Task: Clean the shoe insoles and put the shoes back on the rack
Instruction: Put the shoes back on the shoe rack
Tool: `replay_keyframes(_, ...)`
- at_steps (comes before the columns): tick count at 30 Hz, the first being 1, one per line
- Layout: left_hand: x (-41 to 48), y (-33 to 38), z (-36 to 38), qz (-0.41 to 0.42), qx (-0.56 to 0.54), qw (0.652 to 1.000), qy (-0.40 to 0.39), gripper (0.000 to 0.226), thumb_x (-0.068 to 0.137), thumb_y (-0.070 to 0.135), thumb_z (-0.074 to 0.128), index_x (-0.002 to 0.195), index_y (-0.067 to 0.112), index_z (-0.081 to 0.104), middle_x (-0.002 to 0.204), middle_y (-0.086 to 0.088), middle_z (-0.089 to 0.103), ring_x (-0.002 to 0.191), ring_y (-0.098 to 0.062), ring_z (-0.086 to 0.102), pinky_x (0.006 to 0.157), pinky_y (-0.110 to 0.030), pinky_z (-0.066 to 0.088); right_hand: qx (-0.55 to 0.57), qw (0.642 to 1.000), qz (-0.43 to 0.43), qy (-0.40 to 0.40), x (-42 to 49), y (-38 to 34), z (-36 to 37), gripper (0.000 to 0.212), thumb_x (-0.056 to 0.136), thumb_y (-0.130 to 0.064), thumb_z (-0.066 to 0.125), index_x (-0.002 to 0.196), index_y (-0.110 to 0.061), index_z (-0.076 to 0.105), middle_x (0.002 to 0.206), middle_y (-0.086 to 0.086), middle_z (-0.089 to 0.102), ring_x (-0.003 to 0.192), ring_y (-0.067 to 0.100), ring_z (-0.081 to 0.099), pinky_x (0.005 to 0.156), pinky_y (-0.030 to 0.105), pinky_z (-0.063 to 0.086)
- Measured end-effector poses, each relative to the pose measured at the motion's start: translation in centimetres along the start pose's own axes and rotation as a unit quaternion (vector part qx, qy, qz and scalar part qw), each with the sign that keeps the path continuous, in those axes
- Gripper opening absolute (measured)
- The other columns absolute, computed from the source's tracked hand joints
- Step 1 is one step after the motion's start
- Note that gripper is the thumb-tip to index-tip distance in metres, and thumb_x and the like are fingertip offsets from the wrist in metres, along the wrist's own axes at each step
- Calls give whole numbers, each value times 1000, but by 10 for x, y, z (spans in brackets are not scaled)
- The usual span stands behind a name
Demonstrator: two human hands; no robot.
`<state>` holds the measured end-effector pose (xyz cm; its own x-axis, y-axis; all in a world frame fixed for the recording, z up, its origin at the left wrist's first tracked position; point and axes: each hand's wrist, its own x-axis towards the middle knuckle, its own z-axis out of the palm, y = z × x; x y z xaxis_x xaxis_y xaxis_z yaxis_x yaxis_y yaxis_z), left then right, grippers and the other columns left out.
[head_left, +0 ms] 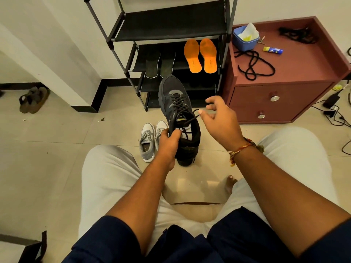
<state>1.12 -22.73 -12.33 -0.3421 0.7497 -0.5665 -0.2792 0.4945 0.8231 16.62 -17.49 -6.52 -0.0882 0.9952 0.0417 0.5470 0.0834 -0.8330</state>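
Dark shoe [176,103] held above the floor in front of the rack [171,21], both hands on it.

Left hand [168,143]: grip closed round the collar on the shoe's left side, covering that edge. Right hand [221,118]: grip narrow, thumb and forefinger pinching the lace [190,119] end, the other fingers loosely spread. Toe points at the rack; the heel is partly hidden by the left hand. White shows inside the opening, but what it is cannot be told. Orange insoles [200,56] and dark insoles [160,65] lie on a middle shelf. The lower shelves are too dark to read and the rack top is cut off. Grey sneakers [150,143] stand on the floor, just left of the shoe, partly behind the left hand.
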Motion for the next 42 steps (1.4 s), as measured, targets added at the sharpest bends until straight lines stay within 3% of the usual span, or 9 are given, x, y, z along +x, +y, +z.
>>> replay_keyframes(3, -2, 0, 1, 4, 4, 1000, -8, 38, 90, 24, 60, 128, 22, 56, 102, -3, 70, 99, -24, 67, 100, -52, 53, 63, 998, 16, -21, 4, 4, 4, 24, 95, -30, 62, 118, -24, 65, 104, -5, 69, 92, 10, 67, 86, 32, 58)
replay_keyframes(8, -4, 1, 2, 7, 4, 1000, -12, 44, 90, 24, 61, 133, 20, 53, 101, -3, 70, 98, -24, 68, 97, -51, 55, 18, 1000, -14, -19, -2, 4, 12, 11, 88, -12, 71, 94, -20, 75, 86, -7, 70, 74, -7, 60, 70, -2, 43)
replay_keyframes(12, -5, 2, 1, 6, 3, 1000, -11, 47, 84, 31, 65, 130, 21, 55, 111, -8, 72, 104, -28, 71, 96, -55, 55, -23, 998, -51, -7, -7, 0, 18, 12, 88, -18, 71, 98, -20, 77, 93, -6, 72, 84, 3, 64, 73, 2, 41)
replay_keyframes(18, -4, 4, -1, -6, -15, 1000, -13, 33, 96, 25, 63, 127, 19, 54, 110, -10, 72, 101, -31, 72, 93, -58, 56, -138, 982, -92, -93, -15, -4, 26, 30, 99, -26, 56, 126, -25, 67, 116, 1, 72, 107, 21, 66, 92, 31, 53)
replay_keyframes(22, -4, 4, -3, 0, -16, 1000, -8, 35, 93, 27, 68, 125, 20, 55, 111, -11, 73, 101, -30, 72, 92, -59, 57, -143, 978, -92, -118, -15, 0, 29, 24, 98, -18, 54, 121, -25, 49, 85, -2, 71, 83, 23, 66, 68, 37, 55)
replay_keyframes(27, -2, 5, -3, -8, -37, 999, -11, 37, 91, 30, 68, 125, 19, 57, 108, -9, 76, 101, -30, 73, 93, -62, 55, -30, 994, -45, -97, -10, 2, 24, 17, 94, -18, 65, 98, -26, 50, 83, -6, 72, 80, 7, 64, 64, 14, 49)
replay_keyframes(32, -5, 5, -1, -1, -31, 999, -16, 38, 92, 30, 69, 126, 19, 56, 109, -8, 75, 102, -29, 73, 94, -60, 55, -51, 996, -58, -35, -7, 3, 22, 20, 76, -29, 84, 75, -23, 64, 82, -4, 61, 71, 10, 60, 64, 22, 51)
replay_keyframes(38, -7, 6, -1, 24, -10, 1000, -18, 41, 92, 28, 69, 129, 19, 55, 110, -10, 74, 97, -26, 74, 91, -54, 58, -131, 974, -57, -175, -3, 3, 21, 13, 92, -31, 67, 96, -25, 78, 94, -5, 74, 90, 13, 66, 80, 27, 53)
replay_keyframes(42, -8, 8, -1, 15, -31, 999, -11, 36, 94, 27, 69, 126, 20, 55, 110, -9, 74, 99, -28, 74, 91, -54, 58, -49, 996, -3, -77, -6, -1, 12, 14, 91, -34, 67, 102, -26, 70, 99, -5, 66, 87, 10, 59, 77, 25, 51)
